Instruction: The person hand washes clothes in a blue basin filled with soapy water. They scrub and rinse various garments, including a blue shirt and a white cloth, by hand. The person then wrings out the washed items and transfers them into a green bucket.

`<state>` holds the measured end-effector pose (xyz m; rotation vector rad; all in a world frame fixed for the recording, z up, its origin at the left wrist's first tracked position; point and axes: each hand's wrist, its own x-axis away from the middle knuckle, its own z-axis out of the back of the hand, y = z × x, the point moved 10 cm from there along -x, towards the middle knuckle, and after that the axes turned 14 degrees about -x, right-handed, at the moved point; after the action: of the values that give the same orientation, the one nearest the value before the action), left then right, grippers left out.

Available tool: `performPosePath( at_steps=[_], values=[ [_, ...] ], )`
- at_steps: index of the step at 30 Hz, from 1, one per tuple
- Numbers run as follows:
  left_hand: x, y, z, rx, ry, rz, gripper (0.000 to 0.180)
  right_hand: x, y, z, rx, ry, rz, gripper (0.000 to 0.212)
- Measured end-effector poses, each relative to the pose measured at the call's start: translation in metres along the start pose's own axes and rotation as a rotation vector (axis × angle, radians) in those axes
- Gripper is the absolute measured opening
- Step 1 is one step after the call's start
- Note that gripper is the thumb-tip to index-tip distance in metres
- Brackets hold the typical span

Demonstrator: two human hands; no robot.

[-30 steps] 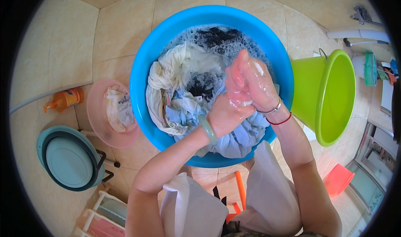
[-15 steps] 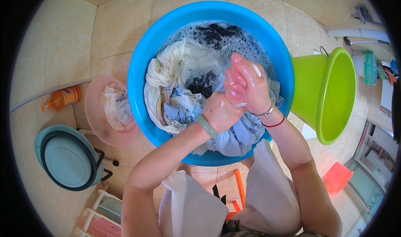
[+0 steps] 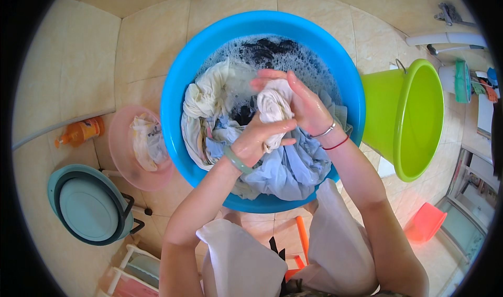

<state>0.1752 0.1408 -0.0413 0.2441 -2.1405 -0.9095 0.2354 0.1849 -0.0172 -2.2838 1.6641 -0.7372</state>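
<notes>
A twisted, wet white cloth (image 3: pixel 276 104) is between my two hands, above the soapy water. My left hand (image 3: pixel 252 139), with a pale green bangle at its wrist, grips the lower part; the thumb crosses the cloth. My right hand (image 3: pixel 308 111) is opened around the upper part, fingers stretched out behind it and the thumb raised alongside, so the cloth rests against it. Beneath them, the big blue basin (image 3: pixel 173 134) contains a cream garment (image 3: pixel 201 99), light blue wet laundry (image 3: pixel 293 174) and dark fabric (image 3: pixel 270 46) in the suds.
A lime green bucket (image 3: pixel 385 106) lies tipped beside the basin. On the left are a pink basin (image 3: pixel 121 155) with clothes, an orange pump bottle (image 3: pixel 81 132) and grey-green basins (image 3: pixel 89 205). A coral pink container (image 3: pixel 424 223) stands at lower right.
My hands were clenched together around the cloth. Now they have parted and come slightly lower, the right fingers have uncurled, and much more of the twisted cloth shows.
</notes>
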Motion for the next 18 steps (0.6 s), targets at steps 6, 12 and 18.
performPosePath(
  at_steps=[6,12,18],
  values=[
    [0.008,0.038,0.009,0.277,0.034,-0.18,0.055,0.02,-0.006,-0.002,-0.006,0.098,0.036,0.059],
    [0.019,0.056,-0.007,0.183,0.142,-0.227,0.051,0.052,-0.028,-0.009,-0.155,0.182,0.098,0.061],
    [0.034,0.085,-0.048,0.135,0.229,-0.126,0.039,0.118,-0.082,-0.015,-0.09,0.411,0.296,0.035]
  ],
)
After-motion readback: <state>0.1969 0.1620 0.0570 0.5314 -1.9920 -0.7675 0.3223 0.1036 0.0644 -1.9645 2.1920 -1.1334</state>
